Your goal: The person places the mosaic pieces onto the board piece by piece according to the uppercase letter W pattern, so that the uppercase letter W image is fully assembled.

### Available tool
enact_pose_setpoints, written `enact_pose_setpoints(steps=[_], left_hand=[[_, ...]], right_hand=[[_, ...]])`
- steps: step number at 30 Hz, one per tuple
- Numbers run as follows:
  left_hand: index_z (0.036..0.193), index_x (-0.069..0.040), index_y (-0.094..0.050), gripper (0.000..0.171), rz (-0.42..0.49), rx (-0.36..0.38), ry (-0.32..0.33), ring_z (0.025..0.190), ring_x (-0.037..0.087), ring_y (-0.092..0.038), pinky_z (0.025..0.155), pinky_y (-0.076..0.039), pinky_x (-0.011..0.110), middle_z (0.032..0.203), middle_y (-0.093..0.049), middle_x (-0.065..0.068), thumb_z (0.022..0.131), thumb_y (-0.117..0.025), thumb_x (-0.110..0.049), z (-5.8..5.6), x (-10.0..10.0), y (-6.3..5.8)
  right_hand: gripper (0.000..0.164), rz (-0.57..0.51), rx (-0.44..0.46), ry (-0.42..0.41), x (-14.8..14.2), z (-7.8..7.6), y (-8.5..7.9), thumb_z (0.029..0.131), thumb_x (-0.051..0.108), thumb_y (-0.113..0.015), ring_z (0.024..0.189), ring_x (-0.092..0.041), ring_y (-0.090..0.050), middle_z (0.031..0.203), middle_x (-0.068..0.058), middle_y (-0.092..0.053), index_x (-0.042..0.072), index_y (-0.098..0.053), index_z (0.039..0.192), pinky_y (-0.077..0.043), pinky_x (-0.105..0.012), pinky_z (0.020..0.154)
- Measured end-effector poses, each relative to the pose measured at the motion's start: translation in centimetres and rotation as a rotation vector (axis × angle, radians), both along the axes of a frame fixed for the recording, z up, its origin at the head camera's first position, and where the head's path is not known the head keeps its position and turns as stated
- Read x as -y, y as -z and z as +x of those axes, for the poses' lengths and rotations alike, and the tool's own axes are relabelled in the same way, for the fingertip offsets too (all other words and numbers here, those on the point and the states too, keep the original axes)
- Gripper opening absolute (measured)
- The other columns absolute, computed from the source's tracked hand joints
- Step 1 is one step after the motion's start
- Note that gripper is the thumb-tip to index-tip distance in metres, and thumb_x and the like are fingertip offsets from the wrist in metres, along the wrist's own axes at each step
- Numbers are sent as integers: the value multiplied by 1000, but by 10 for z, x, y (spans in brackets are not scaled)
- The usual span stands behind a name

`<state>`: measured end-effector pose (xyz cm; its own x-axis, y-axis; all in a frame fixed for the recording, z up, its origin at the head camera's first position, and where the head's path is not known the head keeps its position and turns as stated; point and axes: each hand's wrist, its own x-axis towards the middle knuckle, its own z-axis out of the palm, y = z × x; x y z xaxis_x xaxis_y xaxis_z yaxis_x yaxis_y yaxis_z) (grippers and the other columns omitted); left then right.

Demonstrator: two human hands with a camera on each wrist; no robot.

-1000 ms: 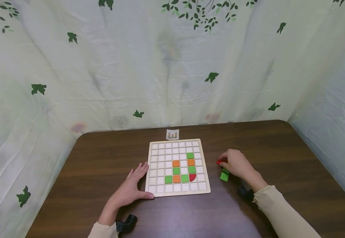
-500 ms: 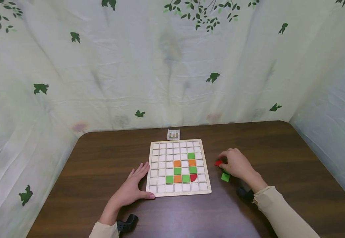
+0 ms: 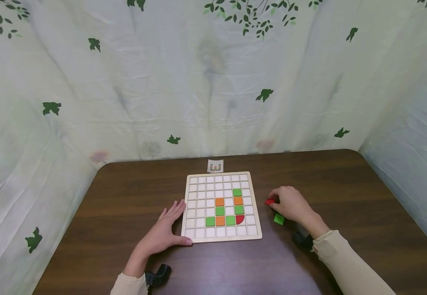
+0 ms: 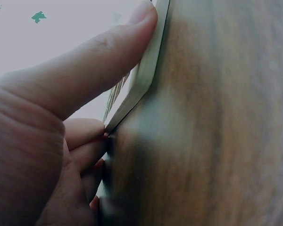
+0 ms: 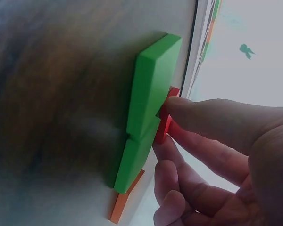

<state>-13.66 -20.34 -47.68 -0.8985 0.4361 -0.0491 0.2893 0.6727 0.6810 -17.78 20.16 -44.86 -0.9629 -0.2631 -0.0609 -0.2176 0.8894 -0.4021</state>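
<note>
My left hand (image 3: 161, 235) lies at the left side of a white gridded board (image 3: 200, 234). Its fingers stretch along the board's left edge and its thumb (image 4: 108, 56) rests on the near left corner. On the board, green and orange square tiles and a red rounded tile (image 3: 239, 220) sit in the grid's cells. Right of the board, my right hand (image 3: 290, 203) pinches a red tile (image 3: 269, 202) between thumb and finger, low over the table. Beside that hand are two green tiles (image 5: 153, 84) and an orange tile (image 5: 125, 200), the latter hidden in the head view.
A small card (image 3: 215, 166) with a printed grid pattern lies behind the board on the dark wooden table (image 3: 139, 184). A pale curtain (image 3: 213, 102) with leaf prints hangs behind and at the sides. Black wrist straps (image 3: 158, 275) show near the sleeves.
My right hand has shifted slightly left with the red tile, and more of that tile shows. One green tile is now mostly covered by the hand. My left hand stays at the board.
</note>
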Motion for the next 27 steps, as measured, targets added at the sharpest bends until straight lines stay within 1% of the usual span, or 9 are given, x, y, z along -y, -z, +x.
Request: enact_pose_setpoints(steps=[4, 9, 14, 18, 21, 24, 27], left_hand=[[158, -1, -25, 119, 3, 3, -2, 153, 34, -10, 121, -3, 58, 166, -20, 13, 69, -91, -45, 0, 0, 0], [158, -2, -25, 118, 1, 1, -3, 153, 34, -10, 121, -3, 58, 166, -20, 13, 70, -91, -44, 0, 1, 0], [158, -2, -26, 118, -1, 4, -2, 153, 35, -10, 121, -3, 59, 165, -21, 14, 70, -90, -46, 0, -1, -1], [158, -1, -26, 118, -3, 5, -4, 153, 35, -11, 121, -4, 58, 165, -21, 14, 70, -90, -45, -1, -1, -1], [158, -1, -26, 118, -5, 4, -3, 153, 35, -11, 121, -3, 58, 165, -21, 14, 70, -90, -45, -1, -1, -1], [158, -2, -25, 118, -8, 8, -3, 153, 34, -10, 121, -3, 57, 165, -20, 13, 70, -90, -45, -1, -1, -1], [158, -1, -25, 119, -8, 10, -2, 153, 35, -10, 121, -3, 58, 165, -20, 14, 69, -91, -45, 0, 0, -1]], right_hand=[[16, -17, -24, -2, 2, 1, -2, 87, 13, -77, 85, -21, -64, 95, -5, -72, 6, -78, 101, -56, -41, 75], [13, -44, -74, -33, 9, 5, -7, 86, 13, -77, 87, -23, -65, 94, -3, -73, 8, -78, 99, -56, -43, 76], [13, -71, -102, -63, 22, 9, -11, 86, 13, -78, 88, -22, -64, 93, -1, -72, 8, -78, 98, -56, -43, 79], [14, -90, -140, -104, 35, 11, -13, 86, 14, -78, 88, -21, -63, 92, 0, -72, 8, -78, 98, -54, -42, 82], [13, -107, -154, -139, 45, 12, -14, 85, 13, -78, 84, -20, -61, 89, 1, -71, 8, -78, 97, -52, -39, 78], [12, -120, -148, -162, 58, 14, -14, 84, 11, -77, 82, -17, -57, 86, 3, -70, 9, -78, 96, -51, -35, 74], [11, -127, -152, -192, 70, 16, -13, 84, 10, -77, 82, -16, -57, 85, 3, -70, 9, -78, 94, -52, -33, 73]])
